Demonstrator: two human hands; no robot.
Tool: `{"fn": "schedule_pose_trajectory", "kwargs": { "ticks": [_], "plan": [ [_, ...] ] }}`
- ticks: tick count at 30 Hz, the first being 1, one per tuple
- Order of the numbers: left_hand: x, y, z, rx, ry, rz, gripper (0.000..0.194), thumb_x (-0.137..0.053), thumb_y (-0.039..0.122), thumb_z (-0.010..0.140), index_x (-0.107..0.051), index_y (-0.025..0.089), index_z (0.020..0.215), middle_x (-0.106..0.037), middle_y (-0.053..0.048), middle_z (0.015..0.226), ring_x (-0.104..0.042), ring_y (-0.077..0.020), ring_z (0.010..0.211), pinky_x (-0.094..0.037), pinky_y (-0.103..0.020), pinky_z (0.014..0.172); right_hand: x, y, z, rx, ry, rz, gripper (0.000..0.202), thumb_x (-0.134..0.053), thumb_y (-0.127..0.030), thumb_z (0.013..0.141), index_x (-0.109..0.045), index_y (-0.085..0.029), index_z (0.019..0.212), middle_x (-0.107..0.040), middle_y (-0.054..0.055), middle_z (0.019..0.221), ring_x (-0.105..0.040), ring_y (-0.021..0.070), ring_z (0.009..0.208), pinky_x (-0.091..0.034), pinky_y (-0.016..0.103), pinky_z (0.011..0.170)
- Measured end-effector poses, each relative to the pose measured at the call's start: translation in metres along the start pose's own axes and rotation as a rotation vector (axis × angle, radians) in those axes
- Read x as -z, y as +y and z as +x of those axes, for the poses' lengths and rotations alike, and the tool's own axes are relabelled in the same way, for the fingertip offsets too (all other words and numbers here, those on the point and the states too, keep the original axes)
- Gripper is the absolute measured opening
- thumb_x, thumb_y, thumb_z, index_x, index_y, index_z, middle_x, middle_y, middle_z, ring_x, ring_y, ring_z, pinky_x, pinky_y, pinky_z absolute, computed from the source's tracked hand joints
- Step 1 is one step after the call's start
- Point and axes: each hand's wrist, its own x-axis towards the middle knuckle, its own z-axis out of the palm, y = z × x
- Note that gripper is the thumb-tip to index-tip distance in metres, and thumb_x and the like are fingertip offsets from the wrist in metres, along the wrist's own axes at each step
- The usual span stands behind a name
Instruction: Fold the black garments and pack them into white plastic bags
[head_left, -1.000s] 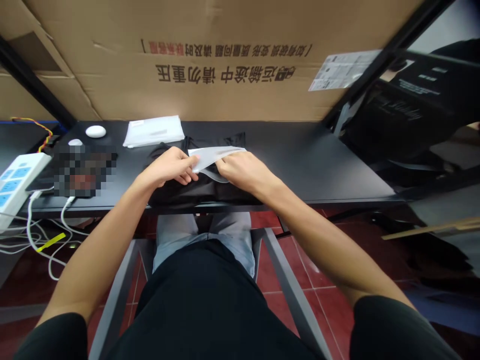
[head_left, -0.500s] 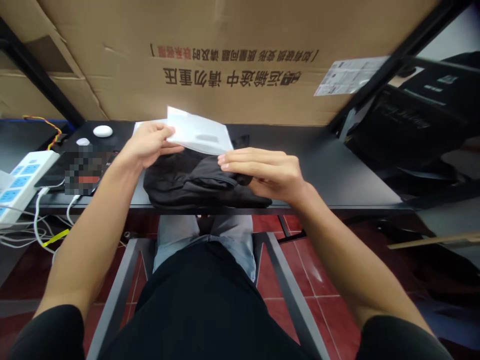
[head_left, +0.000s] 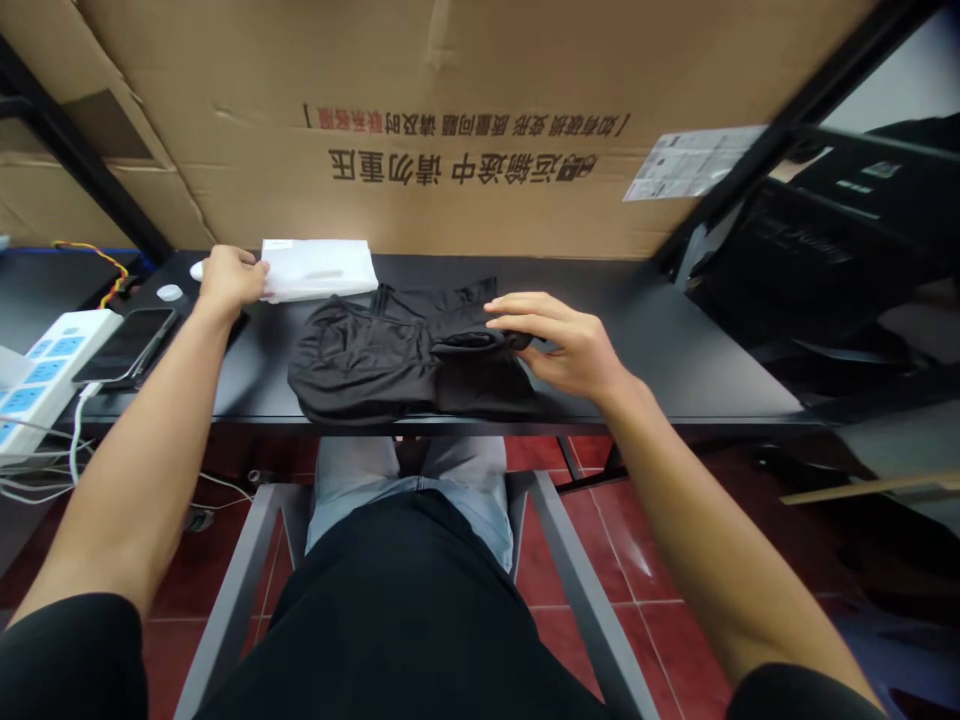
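Note:
At the back of the desk lies a flat white packet [head_left: 319,270], its surface slightly creased. My left hand [head_left: 232,278] is closed at the packet's left edge; the fingertips are partly hidden. A crumpled black fabric bag [head_left: 367,360] lies in front of me along the near desk edge. Over its right end is my right hand [head_left: 566,340], with a raised fold of the black fabric between the thumb and the outstretched fingers. A white oval object [head_left: 196,270] shows just behind my left hand.
Left on the desk are a phone [head_left: 127,345], a white power strip [head_left: 56,370] with cables, and a small round white object [head_left: 169,293]. A large cardboard sheet [head_left: 450,210] stands upright along the back edge. A dark metal post [head_left: 720,180] rises at the right.
The white packet has gone from above the black bag down to the desk at the back left, moved by my left hand. My right hand has let go of it and stays at the bag.

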Motion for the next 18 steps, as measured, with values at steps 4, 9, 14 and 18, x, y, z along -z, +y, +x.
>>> {"fn": "schedule_pose_trajectory", "kwargs": {
  "ticks": [4, 9, 14, 18],
  "plan": [
    [0.004, 0.014, -0.011, -0.027, 0.18, 0.303, 0.059, -0.076, 0.071, 0.09, -0.062, 0.021, 0.117, -0.073, -0.012, 0.148, -0.05, -0.0361, 0.142, -0.037, -0.07, 0.133, 0.007, 0.013, 0.011, -0.01, 0.065, -0.1, 0.022, -0.084, -0.029, 0.099, -0.09, -0.04, 0.117, -0.083, 0.006, 0.129, -0.079, 0.033, 0.12, -0.07, 0.058, 0.107],
    [-0.015, 0.077, -0.038, -0.221, 0.119, 0.252, 0.058, -0.069, 0.068, 0.101, -0.072, 0.021, 0.135, -0.073, -0.008, 0.143, -0.057, -0.033, 0.141, -0.04, -0.057, 0.131, -0.002, 0.03, 0.031, -0.021, 0.18, -0.092, 0.022, -0.079, -0.026, 0.099, -0.087, -0.035, 0.117, -0.079, 0.006, 0.128, -0.079, 0.0301, 0.117, -0.069, 0.051, 0.105],
    [-0.033, 0.15, -0.078, -0.383, -0.057, 0.098, 0.046, -0.075, 0.061, 0.103, -0.08, 0.023, 0.128, -0.078, -0.008, 0.131, -0.069, -0.0271, 0.113, -0.054, -0.047, 0.113, -0.011, 0.05, 0.013, -0.02, -0.075, -0.043, 0.038, -0.068, -0.011, 0.083, -0.084, -0.029, 0.112, -0.084, 0.008, 0.13, -0.081, 0.031, 0.125, -0.067, 0.052, 0.112],
    [-0.058, 0.19, -0.117, -0.483, -0.198, 0.084, 0.038, -0.082, 0.049, 0.102, -0.08, 0.022, 0.128, -0.079, -0.011, 0.124, -0.073, -0.0291, 0.11, -0.058, -0.045, 0.105, -0.003, 0.046, -0.022, -0.161, -0.173, -0.032, 0.052, -0.07, -0.012, 0.082, -0.084, -0.028, 0.129, -0.086, 0.007, 0.139, -0.082, 0.0323, 0.129, -0.065, 0.052, 0.118]
  ]
}}
